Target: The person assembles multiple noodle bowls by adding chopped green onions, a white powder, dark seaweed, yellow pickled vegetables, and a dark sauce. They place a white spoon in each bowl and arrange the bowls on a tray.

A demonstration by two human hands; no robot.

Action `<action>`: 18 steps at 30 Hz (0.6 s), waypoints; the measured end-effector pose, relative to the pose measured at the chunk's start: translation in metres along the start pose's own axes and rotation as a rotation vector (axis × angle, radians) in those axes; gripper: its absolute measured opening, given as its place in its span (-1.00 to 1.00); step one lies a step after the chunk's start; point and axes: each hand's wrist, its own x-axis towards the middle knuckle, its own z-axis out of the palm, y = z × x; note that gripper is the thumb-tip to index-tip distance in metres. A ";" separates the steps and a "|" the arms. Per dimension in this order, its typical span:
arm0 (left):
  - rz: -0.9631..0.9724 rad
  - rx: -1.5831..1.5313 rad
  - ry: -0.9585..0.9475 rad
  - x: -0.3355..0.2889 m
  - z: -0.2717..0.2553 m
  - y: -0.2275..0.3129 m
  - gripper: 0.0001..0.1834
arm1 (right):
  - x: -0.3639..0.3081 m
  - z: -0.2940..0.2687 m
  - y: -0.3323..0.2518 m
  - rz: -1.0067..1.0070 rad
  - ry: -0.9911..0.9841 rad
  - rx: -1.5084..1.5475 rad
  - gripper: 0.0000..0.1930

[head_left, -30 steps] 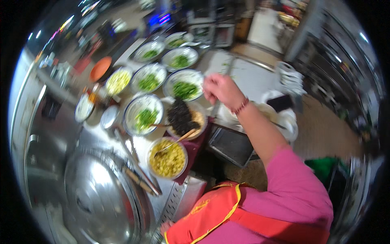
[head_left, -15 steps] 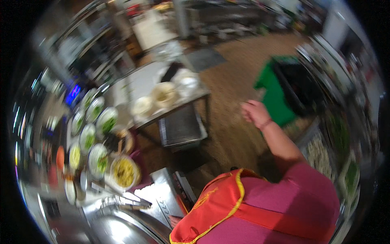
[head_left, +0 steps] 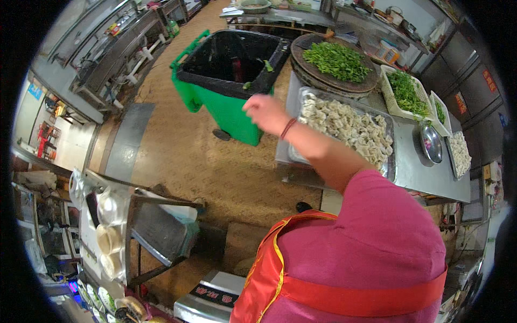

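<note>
My right hand is raised in front of a green wheeled bin lined with a black bag. A dark red band circles its wrist. The fingers are curled in and somewhat smeared, with nothing showing in them. Just right of the hand, a tray of dumplings lies on a steel table, partly behind my forearm. My left hand is out of sight.
Chopped greens cover a round board beyond the tray. White baskets of greens and a metal bowl stand to the right. At left are a table with stacked bowls and a boxy steel appliance.
The view has swung right, bringing the bin and dumpling table to the middle. My right arm now reaches beside the tray. My left hand, earlier by the steel appliance, has left the picture.
</note>
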 end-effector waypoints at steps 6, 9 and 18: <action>-0.148 0.026 -0.016 -0.023 0.022 0.028 -0.37 | 0.056 -0.213 0.204 0.553 0.315 -0.811 -0.65; -0.270 0.012 -0.018 -0.042 0.026 0.033 -0.38 | 0.059 -0.264 0.267 0.721 0.313 -0.892 -0.28; -0.657 -0.081 0.008 -0.149 -0.032 0.001 -0.40 | 0.095 -0.308 0.415 0.305 0.157 -0.907 -0.72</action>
